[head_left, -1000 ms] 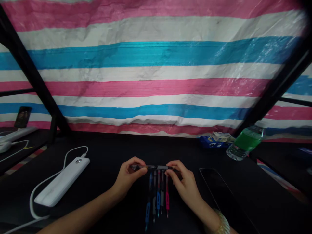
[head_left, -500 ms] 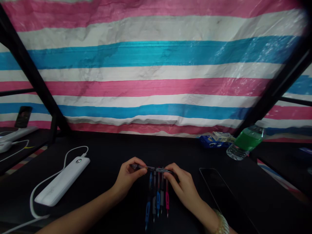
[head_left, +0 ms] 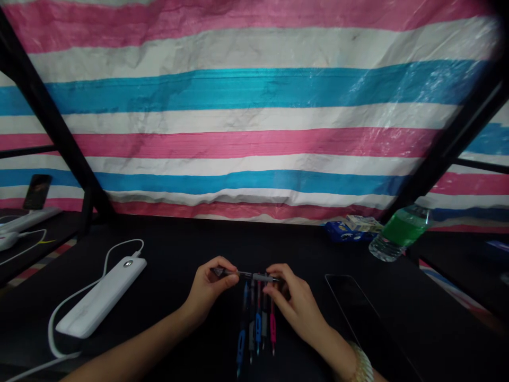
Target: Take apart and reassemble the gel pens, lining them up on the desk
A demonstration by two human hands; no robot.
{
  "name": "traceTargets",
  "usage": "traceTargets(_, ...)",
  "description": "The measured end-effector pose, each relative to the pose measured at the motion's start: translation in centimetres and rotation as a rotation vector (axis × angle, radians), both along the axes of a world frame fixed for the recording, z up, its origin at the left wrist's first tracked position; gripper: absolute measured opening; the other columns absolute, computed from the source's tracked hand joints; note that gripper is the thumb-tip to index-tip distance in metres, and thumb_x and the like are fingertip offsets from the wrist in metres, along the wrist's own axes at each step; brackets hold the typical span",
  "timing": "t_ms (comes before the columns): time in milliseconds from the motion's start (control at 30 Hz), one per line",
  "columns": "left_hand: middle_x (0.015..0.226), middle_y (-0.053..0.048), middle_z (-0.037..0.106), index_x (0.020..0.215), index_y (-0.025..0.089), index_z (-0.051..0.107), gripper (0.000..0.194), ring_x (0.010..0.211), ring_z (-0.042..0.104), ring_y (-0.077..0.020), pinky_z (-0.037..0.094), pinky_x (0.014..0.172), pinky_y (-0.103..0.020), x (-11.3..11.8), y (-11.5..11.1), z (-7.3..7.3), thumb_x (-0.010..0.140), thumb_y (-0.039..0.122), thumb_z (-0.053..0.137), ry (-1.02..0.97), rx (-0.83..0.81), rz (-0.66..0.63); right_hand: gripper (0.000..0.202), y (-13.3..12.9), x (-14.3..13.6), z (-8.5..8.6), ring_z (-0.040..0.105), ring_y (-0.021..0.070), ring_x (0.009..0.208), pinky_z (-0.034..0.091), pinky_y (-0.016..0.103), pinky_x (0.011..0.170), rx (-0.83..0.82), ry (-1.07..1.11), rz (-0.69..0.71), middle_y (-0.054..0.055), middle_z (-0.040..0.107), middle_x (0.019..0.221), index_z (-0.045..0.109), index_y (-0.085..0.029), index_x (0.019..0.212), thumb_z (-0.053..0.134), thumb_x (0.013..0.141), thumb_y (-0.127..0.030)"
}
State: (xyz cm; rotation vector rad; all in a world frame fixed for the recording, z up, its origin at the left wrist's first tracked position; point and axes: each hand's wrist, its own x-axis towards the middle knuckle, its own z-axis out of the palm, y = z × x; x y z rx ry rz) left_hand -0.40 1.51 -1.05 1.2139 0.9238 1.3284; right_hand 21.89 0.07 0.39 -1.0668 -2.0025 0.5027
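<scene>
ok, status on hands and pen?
Left fingers pinch gray-grip pen; right fingers at its grip end, hold unclear. Five other pens lie close, crosswise to it.

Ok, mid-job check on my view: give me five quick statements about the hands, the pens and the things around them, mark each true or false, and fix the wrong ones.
1. The left hand grips one end of a pen, and the right hand is at its other end. True.
2. That pen points straight up. False: it runs crosswise, at the far end of a row of pens.
3. The pink pen is the rightmost in that row. True.
4. A white cable runs to the white power bank. True.
5. The white power bank lies to the right of the right hand. False: it lies left of the left hand; a phone is on the right.
</scene>
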Motion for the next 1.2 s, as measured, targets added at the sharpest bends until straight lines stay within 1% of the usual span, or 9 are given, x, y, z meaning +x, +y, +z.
traceTargets(67,0.073,0.001,0.063,0.076,0.016,0.067,0.018,0.068,0.055,-0.0108,0.041,0.065,-0.021,0.0,0.0,0.0,0.067,0.022,0.082,-0.005,0.011,0.004,0.014,0.0,0.0,-0.1,0.055,0.0148,0.063,0.041,0.025,0.059,0.024,-0.011,-0.007,0.002,0.061,0.076,0.057,-0.020,0.090,0.049,0.097,-0.031)
traceTargets(167,0.072,0.000,0.062,0.072,0.016,0.066,0.018,0.069,0.056,-0.0122,0.042,0.066,-0.023,0.1,-0.1,0.2,0.066,0.021,0.082,-0.007,0.031,-0.015,0.035,0.1,0.0,0.0,0.051,0.0145,0.058,0.038,0.025,0.056,0.046,-0.066,0.000,0.000,0.052,0.063,0.050,-0.020,0.068,0.039,0.100,-0.030)
traceTargets(233,0.072,0.000,0.062,0.072,0.016,0.066,0.018,0.068,0.056,-0.0122,0.042,0.065,-0.023,0.1,-0.1,0.3,0.066,0.020,0.082,-0.012,0.034,-0.015,0.034,0.0,0.0,0.1,0.050,0.0142,0.057,0.037,0.025,0.055,0.035,-0.073,-0.005,-0.001,0.052,0.062,0.051,-0.020,0.070,0.039,0.101,-0.031)
traceTargets(367,0.072,0.000,0.062,0.073,0.016,0.067,0.017,0.069,0.056,-0.0123,0.042,0.065,-0.023,0.1,-0.1,0.3,0.066,0.020,0.081,-0.002,0.047,0.014,0.020,0.0,0.1,-0.1,0.054,0.0150,0.063,0.039,0.026,0.061,0.047,-0.081,-0.005,0.001,0.057,0.072,0.056,-0.020,0.089,0.043,0.100,-0.031)
traceTargets(500,0.071,0.000,0.061,0.071,0.016,0.067,0.016,0.067,0.056,-0.0129,0.042,0.063,-0.024,0.1,-0.2,0.2,0.066,0.020,0.081,0.025,0.073,0.015,0.031,0.0,0.0,-0.5,0.050,0.0148,0.060,0.035,0.026,0.058,0.053,-0.142,-0.008,0.000,0.052,0.067,0.048,-0.021,0.076,0.034,0.102,-0.031)
traceTargets(700,0.071,-0.002,0.062,0.070,0.016,0.069,0.012,0.067,0.057,-0.0139,0.043,0.063,-0.024,0.1,-0.5,0.1,0.068,0.020,0.080,0.078,0.142,0.040,0.044,-0.1,-0.7,-0.4,0.040,0.0123,0.054,0.030,0.025,0.053,-0.272,0.016,0.067,-0.003,0.041,0.060,0.041,-0.021,0.068,0.027,0.102,-0.046)
traceTargets(900,0.074,-0.004,0.065,0.069,0.017,0.070,0.009,0.069,0.061,-0.0154,0.047,0.064,-0.025,-0.1,-0.9,0.3,0.071,0.018,0.079,0.102,0.264,0.037,0.058,0.3,-0.9,-1.0,0.022,0.0081,0.046,0.019,0.023,0.043,-0.647,0.308,0.212,-0.008,0.027,0.051,0.032,-0.022,0.059,0.034,0.089,-0.072)
traceTargets(1000,0.074,-0.004,0.065,0.070,0.017,0.070,0.008,0.070,0.063,-0.0158,0.048,0.064,-0.026,-0.2,-1.0,0.4,0.072,0.017,0.079,0.130,0.319,0.028,0.059,0.4,-0.6,-1.1,0.017,0.0051,0.038,0.013,0.022,0.038,-0.833,0.405,0.310,-0.010,0.027,0.043,0.033,-0.022,0.057,0.042,0.085,-0.074)
traceTargets(1200,0.072,-0.004,0.066,0.070,0.018,0.070,0.009,0.069,0.063,-0.0159,0.048,0.064,-0.026,-0.2,-1.5,0.8,0.073,0.015,0.077,0.166,0.405,0.024,0.055,0.5,-0.1,-1.2,0.013,0.0017,0.034,0.007,0.017,0.033,-1.122,0.623,0.481,-0.013,0.026,0.040,0.037,-0.021,0.059,0.055,0.083,-0.067)
